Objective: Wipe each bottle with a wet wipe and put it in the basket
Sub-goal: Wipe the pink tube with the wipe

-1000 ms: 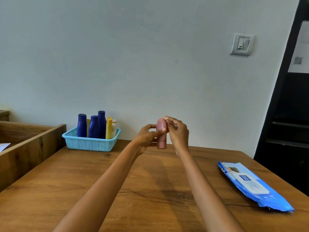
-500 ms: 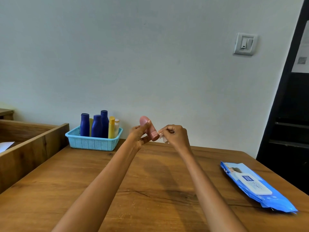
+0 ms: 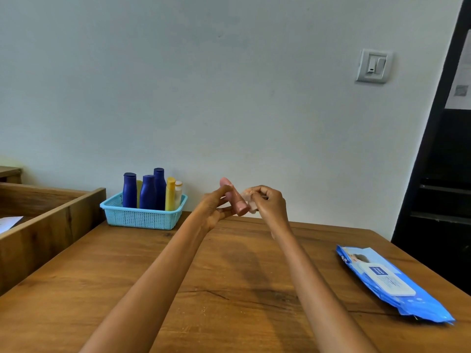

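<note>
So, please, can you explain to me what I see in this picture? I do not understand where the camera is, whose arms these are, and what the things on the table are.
There is no machine here. The camera is worn on a person's head and looks forward and down, so the two bare arms that reach in from the bottom belong to that person. There is only this one view.

The left hand holds a small pink bottle, tilted, above the wooden table. The right hand pinches a pale wet wipe against the bottle's lower end.

At the far left of the table stands a light blue basket. In it stand three dark blue bottles, a yellow bottle and a pale one behind it. On the right lies a blue pack of wipes, its flap closed.
</note>
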